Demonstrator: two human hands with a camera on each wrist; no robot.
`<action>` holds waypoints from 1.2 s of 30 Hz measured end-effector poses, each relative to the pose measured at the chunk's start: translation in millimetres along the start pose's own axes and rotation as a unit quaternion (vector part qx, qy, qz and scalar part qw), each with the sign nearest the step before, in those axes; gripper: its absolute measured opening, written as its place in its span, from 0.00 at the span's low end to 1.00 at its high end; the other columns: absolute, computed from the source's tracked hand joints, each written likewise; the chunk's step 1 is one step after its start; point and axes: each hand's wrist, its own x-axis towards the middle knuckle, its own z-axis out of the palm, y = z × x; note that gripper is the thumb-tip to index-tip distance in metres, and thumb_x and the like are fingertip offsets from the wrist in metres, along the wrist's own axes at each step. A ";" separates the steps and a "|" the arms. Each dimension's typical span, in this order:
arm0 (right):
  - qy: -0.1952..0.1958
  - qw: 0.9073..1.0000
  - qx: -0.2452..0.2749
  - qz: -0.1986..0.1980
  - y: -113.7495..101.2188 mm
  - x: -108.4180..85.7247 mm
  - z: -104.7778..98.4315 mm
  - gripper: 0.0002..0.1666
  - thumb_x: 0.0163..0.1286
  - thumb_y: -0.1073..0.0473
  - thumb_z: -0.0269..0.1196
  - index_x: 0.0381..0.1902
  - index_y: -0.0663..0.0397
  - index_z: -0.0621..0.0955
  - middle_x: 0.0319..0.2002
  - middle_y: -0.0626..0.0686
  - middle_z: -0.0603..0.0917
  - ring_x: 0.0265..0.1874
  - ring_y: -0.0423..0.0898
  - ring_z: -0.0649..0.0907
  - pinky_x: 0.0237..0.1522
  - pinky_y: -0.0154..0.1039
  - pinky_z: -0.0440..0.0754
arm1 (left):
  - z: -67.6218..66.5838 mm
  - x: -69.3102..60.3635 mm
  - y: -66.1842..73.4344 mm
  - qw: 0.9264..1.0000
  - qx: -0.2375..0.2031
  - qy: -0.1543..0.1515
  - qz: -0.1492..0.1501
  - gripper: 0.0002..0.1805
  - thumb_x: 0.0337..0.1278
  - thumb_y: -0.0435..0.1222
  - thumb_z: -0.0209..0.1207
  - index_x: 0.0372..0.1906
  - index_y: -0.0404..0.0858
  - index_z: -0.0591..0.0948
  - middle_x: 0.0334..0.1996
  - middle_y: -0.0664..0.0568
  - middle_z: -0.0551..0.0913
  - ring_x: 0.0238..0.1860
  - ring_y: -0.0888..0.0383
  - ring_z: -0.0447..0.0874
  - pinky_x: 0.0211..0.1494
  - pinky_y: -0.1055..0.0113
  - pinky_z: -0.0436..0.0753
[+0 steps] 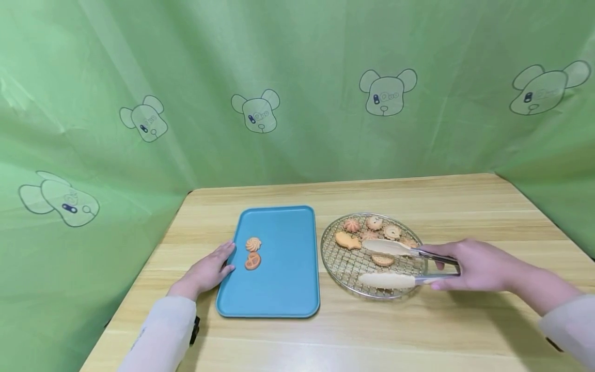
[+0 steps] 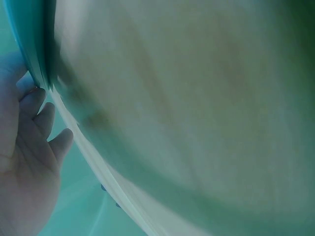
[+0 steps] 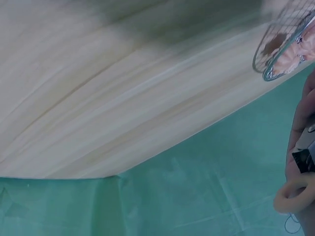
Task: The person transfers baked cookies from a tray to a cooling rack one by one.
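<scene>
My right hand (image 1: pixel 479 264) grips a pair of metal tongs (image 1: pixel 437 278) with cream-coloured tips. The tips stand spread above a round wire rack (image 1: pixel 341 281), and a scalloped biscuit (image 1: pixel 382 259) lies on the mesh between them. Around it on the rack are a fish-shaped biscuit (image 1: pixel 347 240) and several round or flower-shaped ones. At the left edge of a blue tray (image 1: pixel 283 289), my left hand (image 1: pixel 209 268) rests with its fingers against the rim. A swirl biscuit (image 1: pixel 253 244) and a pretzel-shaped biscuit (image 1: pixel 253 261) lie on the tray. The right wrist view shows only part of the right hand (image 3: pixel 298 123).
Tray and rack stand side by side on a light wooden table (image 1: pixel 395 336), a narrow gap between them. A green curtain (image 1: pixel 316 150) with bear-head drawings hangs behind the table and along both sides.
</scene>
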 end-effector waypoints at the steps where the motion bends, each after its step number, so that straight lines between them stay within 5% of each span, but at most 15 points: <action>1: 0.000 1.000 -0.002 0.005 -1.2 1.3 1.6 0.44 0.52 0.40 0.72 0.60 0.60 0.76 0.29 0.33 0.75 0.11 0.27 0.60 0.13 0.26 0.61 | 0.2 0.1 0.0 1.000 0.000 0.000 0.001 0.34 0.70 0.41 0.52 0.73 0.32 0.56 0.73 0.41 0.53 0.71 0.43 0.51 0.71 0.49 0.56; 9: 0.000 1.000 -0.010 0.019 -13.9 18.2 10.3 0.49 0.52 0.35 0.70 0.65 0.57 0.73 0.31 0.36 0.78 0.10 0.28 0.61 0.15 0.27 0.63 | 0.3 0.4 -0.5 1.000 0.003 0.001 0.001 0.34 0.70 0.40 0.52 0.73 0.32 0.56 0.73 0.41 0.54 0.71 0.43 0.51 0.71 0.49 0.57; 15: -0.008 0.999 -0.029 0.025 -24.5 35.2 12.4 0.51 0.53 0.31 0.67 0.65 0.61 0.71 0.25 0.38 0.74 0.12 0.30 0.62 0.24 0.34 0.73 | 0.8 0.4 -0.4 1.000 0.002 0.000 0.000 0.33 0.70 0.41 0.52 0.73 0.32 0.56 0.73 0.41 0.54 0.71 0.43 0.51 0.71 0.49 0.57; 23: -0.025 0.998 -0.021 0.056 -38.0 60.0 17.5 0.56 0.52 0.28 0.65 0.67 0.61 0.69 0.35 0.50 0.83 0.14 0.34 0.67 0.26 0.37 0.77 | -0.3 0.2 -0.3 1.000 0.005 -0.003 -0.003 0.34 0.70 0.42 0.52 0.73 0.33 0.56 0.73 0.42 0.53 0.72 0.44 0.51 0.71 0.49 0.57; 31: -0.021 0.998 -0.028 0.047 -47.6 85.9 24.4 0.57 0.54 0.25 0.62 0.69 0.60 0.67 0.54 0.63 0.79 0.42 0.56 0.84 0.43 0.55 0.82 | -1.2 -0.1 -0.4 1.000 0.005 -0.002 0.001 0.34 0.70 0.41 0.51 0.73 0.32 0.56 0.73 0.41 0.53 0.72 0.44 0.51 0.71 0.49 0.57; 36: -0.027 0.998 -0.028 0.050 -55.4 100.8 28.3 0.58 0.52 0.22 0.59 0.69 0.57 0.67 0.50 0.60 0.82 0.40 0.53 0.83 0.46 0.57 0.81 | 0.0 0.0 -1.1 1.000 0.006 -0.001 0.004 0.34 0.70 0.42 0.52 0.73 0.32 0.56 0.73 0.41 0.53 0.72 0.44 0.51 0.71 0.49 0.56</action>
